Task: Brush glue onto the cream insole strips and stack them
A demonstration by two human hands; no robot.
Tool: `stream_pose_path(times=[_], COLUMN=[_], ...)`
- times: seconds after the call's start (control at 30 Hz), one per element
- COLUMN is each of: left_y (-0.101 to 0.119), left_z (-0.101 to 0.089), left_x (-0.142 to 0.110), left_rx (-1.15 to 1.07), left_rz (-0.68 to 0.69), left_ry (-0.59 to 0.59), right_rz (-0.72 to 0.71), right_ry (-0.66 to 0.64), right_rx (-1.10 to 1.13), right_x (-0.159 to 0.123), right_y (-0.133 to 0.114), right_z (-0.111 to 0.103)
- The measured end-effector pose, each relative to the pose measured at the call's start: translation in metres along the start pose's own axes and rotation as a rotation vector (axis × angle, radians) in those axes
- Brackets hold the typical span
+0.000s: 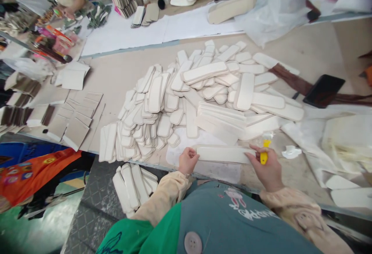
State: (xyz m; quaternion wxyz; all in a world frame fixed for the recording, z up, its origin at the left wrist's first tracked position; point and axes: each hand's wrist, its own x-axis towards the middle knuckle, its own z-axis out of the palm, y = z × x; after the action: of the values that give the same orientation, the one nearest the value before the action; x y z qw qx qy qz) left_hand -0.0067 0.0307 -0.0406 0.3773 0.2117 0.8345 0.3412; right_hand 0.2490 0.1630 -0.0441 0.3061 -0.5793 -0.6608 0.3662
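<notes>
A long off-white strip [222, 154] lies crosswise at the table's front edge, just before my body. My left hand [188, 161] pinches its left end, with the fingers curled. At the other end, the thumb of my right hand [267, 170] presses on the strip. That same hand also grips a small yellow-handled tool [264, 152], upright between the fingers; its pale tip is too blurred to name. White paper [177, 145] shows beneath and behind the strip. Just beyond is a stack of long pale strips [221, 116].
A large heap of rounded off-white pieces [203, 73] covers the middle. More pieces [135, 188] rest on a dark surface at lower left. A black phone [324, 90] and plastic sheeting [314, 141] are at right. Across the table, a person's arm [76, 2] shows.
</notes>
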Motion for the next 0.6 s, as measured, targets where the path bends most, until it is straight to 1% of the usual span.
stream_pose_path(times=[0.1,0.37,0.6], left_y=[0.000,-0.005,-0.011], left_z=[0.002,0.005,0.007], left_x=[0.003,0.007,0.011], left_rx=[0.090,0.221,0.251], left_rz=[0.007,-0.015,-0.015], left_ry=[-0.001,-0.017,-0.026], right_rz=[0.015,0.003,-0.042], right_ry=[0.003,0.010,-0.005], right_rx=[-0.041,-0.098,-0.151], right_x=[0.004,0.003,0.006], right_y=[0.002,0.014,0.021], right_z=[0.003,0.007,0.011])
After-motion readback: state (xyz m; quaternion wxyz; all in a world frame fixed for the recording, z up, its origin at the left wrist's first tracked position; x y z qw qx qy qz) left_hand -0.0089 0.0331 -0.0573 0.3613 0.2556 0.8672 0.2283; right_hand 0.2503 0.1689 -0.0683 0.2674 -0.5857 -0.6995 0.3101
